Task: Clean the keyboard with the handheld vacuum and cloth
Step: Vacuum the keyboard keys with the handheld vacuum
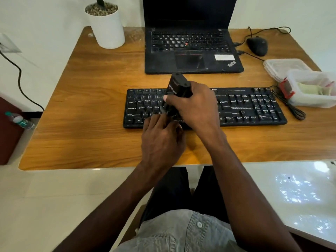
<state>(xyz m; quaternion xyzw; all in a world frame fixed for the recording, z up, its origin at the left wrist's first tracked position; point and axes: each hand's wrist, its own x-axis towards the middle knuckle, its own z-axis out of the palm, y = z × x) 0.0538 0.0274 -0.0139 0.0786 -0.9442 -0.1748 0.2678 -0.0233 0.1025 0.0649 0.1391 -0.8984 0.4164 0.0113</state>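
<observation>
A wooden desk carries the black keyboard, in front of a laptop. Risk: the tilted handheld vacuum may catch a keycap or miss the dusty right section. The right hand is clamped around its body; the left hand, fingers loosely curled, touches the nozzle at the keyboard's front edge.

Position: the single camera is sitting on the person's head, above the near edge of the desk.
Direction: it is looking forward and steeply down.
Nearness: it is staying close, with forearms and lap filling the lower frame.
Reach: it is taking in the whole desk top and surrounding floor.
</observation>
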